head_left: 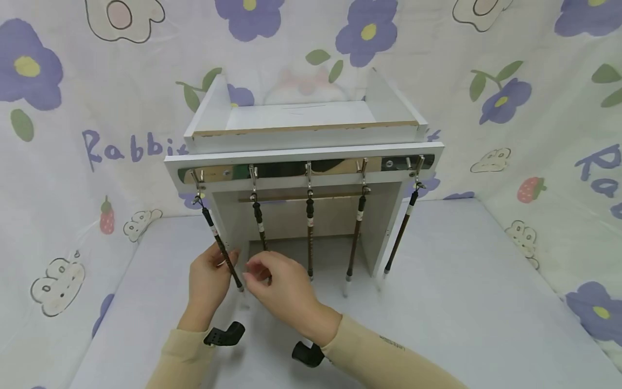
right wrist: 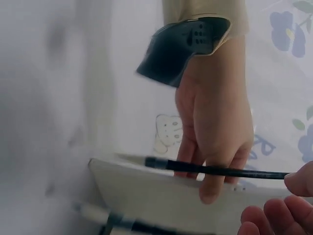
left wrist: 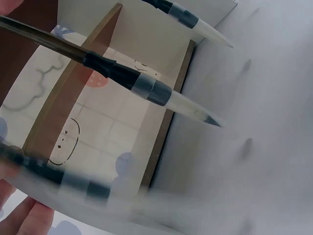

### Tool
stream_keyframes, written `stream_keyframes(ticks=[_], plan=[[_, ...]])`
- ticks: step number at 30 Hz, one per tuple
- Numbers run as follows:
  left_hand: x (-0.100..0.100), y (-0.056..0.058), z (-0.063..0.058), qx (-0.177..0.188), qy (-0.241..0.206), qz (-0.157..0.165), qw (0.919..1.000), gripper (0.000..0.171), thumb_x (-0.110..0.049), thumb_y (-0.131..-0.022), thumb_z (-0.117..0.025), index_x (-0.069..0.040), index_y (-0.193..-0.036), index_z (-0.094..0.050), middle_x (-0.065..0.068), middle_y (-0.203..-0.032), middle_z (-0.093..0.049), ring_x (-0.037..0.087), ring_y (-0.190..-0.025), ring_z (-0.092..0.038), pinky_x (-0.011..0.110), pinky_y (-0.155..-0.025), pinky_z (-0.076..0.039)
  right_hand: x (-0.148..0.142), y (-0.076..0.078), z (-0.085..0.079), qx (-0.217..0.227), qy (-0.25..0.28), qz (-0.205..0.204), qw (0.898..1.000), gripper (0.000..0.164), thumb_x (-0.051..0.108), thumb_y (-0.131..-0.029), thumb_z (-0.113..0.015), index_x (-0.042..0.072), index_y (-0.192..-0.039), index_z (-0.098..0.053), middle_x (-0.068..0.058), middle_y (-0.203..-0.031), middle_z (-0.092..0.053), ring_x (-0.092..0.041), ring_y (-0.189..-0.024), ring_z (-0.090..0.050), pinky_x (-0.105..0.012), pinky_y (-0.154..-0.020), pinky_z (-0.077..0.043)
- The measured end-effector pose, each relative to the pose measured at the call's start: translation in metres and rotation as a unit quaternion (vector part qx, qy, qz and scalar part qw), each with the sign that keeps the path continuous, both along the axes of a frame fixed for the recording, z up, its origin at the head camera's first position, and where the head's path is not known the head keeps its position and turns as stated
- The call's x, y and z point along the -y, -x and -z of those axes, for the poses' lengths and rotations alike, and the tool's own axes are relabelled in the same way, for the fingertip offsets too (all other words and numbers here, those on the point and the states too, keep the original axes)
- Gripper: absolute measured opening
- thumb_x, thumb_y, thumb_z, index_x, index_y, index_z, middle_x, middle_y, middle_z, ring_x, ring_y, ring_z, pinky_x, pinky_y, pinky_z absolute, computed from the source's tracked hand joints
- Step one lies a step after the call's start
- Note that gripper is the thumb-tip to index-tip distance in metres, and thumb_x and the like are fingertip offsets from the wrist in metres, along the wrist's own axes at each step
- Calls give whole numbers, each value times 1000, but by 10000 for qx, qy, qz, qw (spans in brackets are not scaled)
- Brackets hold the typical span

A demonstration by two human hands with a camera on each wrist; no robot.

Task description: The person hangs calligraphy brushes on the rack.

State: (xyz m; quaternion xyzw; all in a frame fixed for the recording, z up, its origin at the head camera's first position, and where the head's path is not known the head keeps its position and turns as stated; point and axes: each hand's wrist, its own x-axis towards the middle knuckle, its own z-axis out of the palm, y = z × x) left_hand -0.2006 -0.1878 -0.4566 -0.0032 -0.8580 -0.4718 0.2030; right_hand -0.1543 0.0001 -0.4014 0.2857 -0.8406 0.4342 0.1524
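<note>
Several writing brushes hang tip down from a hooked metal strip point(head_left: 291, 168). The left hand point(head_left: 209, 281) is beside the leftmost brush point(head_left: 221, 246), which crosses in front of its fingers. In the right wrist view this brush point(right wrist: 244, 172) passes over the left thumb, and no grip on it shows. In the left wrist view the nearest brush point(left wrist: 93, 188) is blurred. My right hand point(head_left: 286, 286) hovers between the leftmost brush and the second brush point(head_left: 259, 219), fingers loosely bent around nothing visible. It hides the second brush's lower end. The middle brush point(head_left: 310, 232) hangs just beyond.
The strip is fixed on a white wooden shelf unit point(head_left: 301, 154) with side panels point(head_left: 389, 216) and an upper tray. Two more brushes, the fourth brush point(head_left: 357, 232) and the rightmost brush point(head_left: 403, 229), hang at its right. A white tabletop point(head_left: 466, 302) lies below; patterned cloth point(head_left: 549, 124) surrounds it.
</note>
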Motion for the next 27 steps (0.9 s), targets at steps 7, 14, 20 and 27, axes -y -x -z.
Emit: stream_keyframes(ticks=[7,14,20,27], plan=[[8,-2,-2,-34,71,39,10000,41,-16,-94,-64,-15,-135,-59,5,-132,-59,28,-107,-64,35,-83,-55,-31,-6,10,-1008,-754,296,9916,21,29,-91,-67,15,-106,-67,5,-97,-66,-9,-90,-62,-25,-74,-54],[17,-12,-9,242,438,485,9976,42,-16,-99,-54,-5,-140,-50,16,-128,-60,32,-113,-60,42,-90,-53,-71,-6,30,-2101,-1628,689,9616,37,36,-89,-66,8,-114,-63,-4,-108,-62,-24,-99,-60,-40,-83,-52],[18,-38,-17,508,1289,538,9889,46,-14,-104,-32,-2,-148,-35,23,-141,-46,39,-123,-50,52,-91,-48,-95,-9,49,-2622,-2100,1079,9357,54,48,-92,-54,5,-124,-57,-16,-126,-53,-35,-115,-50,-53,-94,-43],[13,-63,-11,98,2625,-115,9648,63,-34,-104,-38,3,-151,-19,31,-151,-25,53,-137,-16,67,-108,-16,-112,-24,58,-2336,-2233,1359,9366,77,60,-89,-49,5,-142,-44,-23,-146,-37,-43,-133,-34,-64,-105,-26]])
